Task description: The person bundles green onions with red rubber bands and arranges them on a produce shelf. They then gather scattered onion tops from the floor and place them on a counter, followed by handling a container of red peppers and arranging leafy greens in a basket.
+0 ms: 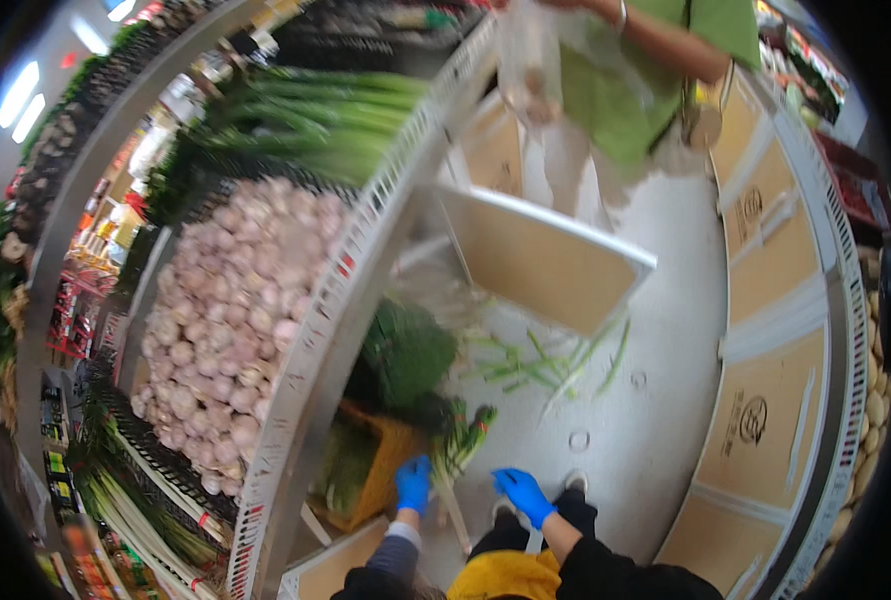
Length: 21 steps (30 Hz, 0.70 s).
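My left hand (414,484), in a blue glove, is low beside a bundle of green onions (460,435); whether it touches them cannot be told. To the right, my right hand (524,496), also gloved in blue, hangs over the pale floor with its fingers extended and nothing visible in it. Left of my left hand stands a yellow-brown crate (374,469) with greens inside. Dark leafy greens (408,352) lie above the crate. Loose green stalks (550,364) are scattered on the floor ahead.
A metal-edged display shelf (295,375) with garlic bulbs (228,300) and leeks (325,120) runs along the left. A white-rimmed board or box (550,259) juts into the aisle. Cardboard panels (760,405) line the right. A person in green (625,82) stands ahead, holding a clear plastic bag.
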Motion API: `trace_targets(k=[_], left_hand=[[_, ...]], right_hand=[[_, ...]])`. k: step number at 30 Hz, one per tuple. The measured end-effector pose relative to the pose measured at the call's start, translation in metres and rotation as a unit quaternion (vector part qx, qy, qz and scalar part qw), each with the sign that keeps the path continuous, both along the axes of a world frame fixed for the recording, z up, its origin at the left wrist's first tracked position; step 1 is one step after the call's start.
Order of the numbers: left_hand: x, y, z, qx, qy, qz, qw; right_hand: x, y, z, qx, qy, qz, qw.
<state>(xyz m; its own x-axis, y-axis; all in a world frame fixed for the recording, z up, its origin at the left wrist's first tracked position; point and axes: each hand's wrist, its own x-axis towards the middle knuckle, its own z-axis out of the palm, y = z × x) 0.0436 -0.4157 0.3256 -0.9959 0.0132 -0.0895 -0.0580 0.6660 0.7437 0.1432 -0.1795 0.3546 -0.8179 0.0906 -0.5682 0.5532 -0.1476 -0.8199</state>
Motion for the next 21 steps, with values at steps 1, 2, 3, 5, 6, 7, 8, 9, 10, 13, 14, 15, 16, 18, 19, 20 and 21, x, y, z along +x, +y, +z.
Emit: trace_targets(k=[1, 2, 3, 5, 6, 7, 8, 9, 10, 13, 14, 15, 16, 18, 19, 20, 21], left_hand=[[0.003, -0.009, -0.007, 0.01, -0.041, 0.016, 0.999], [-0.001, -0.019, -0.016, 0.019, -0.075, 0.033, 0.996], [-0.007, -0.024, -0.021, 0.027, -0.11, 0.041, 0.993], [-0.014, -0.008, -0.02, 0.079, -0.119, 0.071, 0.987], [-0.011, -0.019, -0.042, 0.092, -0.135, 0.041, 0.986], [0.0, -0.038, -0.07, 0.103, -0.202, 0.061, 0.972], [0.013, -0.055, -0.098, 0.114, -0.268, 0.082, 0.953], [0.029, -0.052, -0.131, 0.134, -0.338, 0.107, 0.925], [0.045, -0.06, -0.156, 0.076, -0.301, 0.041, 0.95], [0.075, -0.075, -0.23, -0.136, -0.438, -0.126, 0.88], [0.096, -0.069, -0.25, -0.156, -0.362, -0.083, 0.915], [0.107, -0.075, -0.272, -0.183, -0.377, -0.077, 0.905], [0.116, -0.082, -0.294, -0.21, -0.391, -0.071, 0.893], [0.124, -0.085, -0.335, -0.187, -0.478, -0.012, 0.858], [0.126, -0.087, -0.354, -0.185, -0.463, 0.029, 0.867], [0.129, -0.088, -0.373, -0.183, -0.446, 0.07, 0.874], [0.13, -0.092, -0.392, -0.148, -0.436, 0.114, 0.88]], right_hand=[[0.001, -0.005, 0.008, -0.002, -0.023, 0.004, 1.0], [0.002, -0.01, -0.016, 0.061, 0.005, 0.038, 0.997], [0.01, -0.013, -0.034, 0.081, 0.016, 0.025, 0.996], [0.002, 0.006, -0.023, 0.047, -0.009, -0.016, 0.999], [0.019, 0.004, -0.056, 0.096, 0.008, -0.025, 0.995], [0.017, 0.012, -0.061, 0.069, -0.072, 0.004, 0.995], [0.029, 0.012, -0.089, 0.096, -0.061, 0.02, 0.993], [0.039, 0.033, -0.113, 0.132, -0.057, 0.041, 0.989], [0.049, 0.042, -0.137, 0.167, -0.035, 0.07, 0.983], [0.06, 0.064, -0.202, 0.2, -0.024, 0.073, 0.977], [0.069, 0.072, -0.231, 0.196, -0.028, 0.057, 0.979], [0.066, 0.073, -0.255, 0.189, -0.026, 0.044, 0.981], [0.063, 0.071, -0.278, 0.181, -0.051, 0.047, 0.981], [0.068, 0.065, -0.327, 0.176, -0.108, 0.052, 0.977], [0.068, 0.057, -0.349, 0.182, -0.095, 0.078, 0.976], [0.068, 0.044, -0.37, 0.189, -0.08, 0.103, 0.973], [0.065, 0.03, -0.393, 0.195, -0.062, 0.131, 0.97]])
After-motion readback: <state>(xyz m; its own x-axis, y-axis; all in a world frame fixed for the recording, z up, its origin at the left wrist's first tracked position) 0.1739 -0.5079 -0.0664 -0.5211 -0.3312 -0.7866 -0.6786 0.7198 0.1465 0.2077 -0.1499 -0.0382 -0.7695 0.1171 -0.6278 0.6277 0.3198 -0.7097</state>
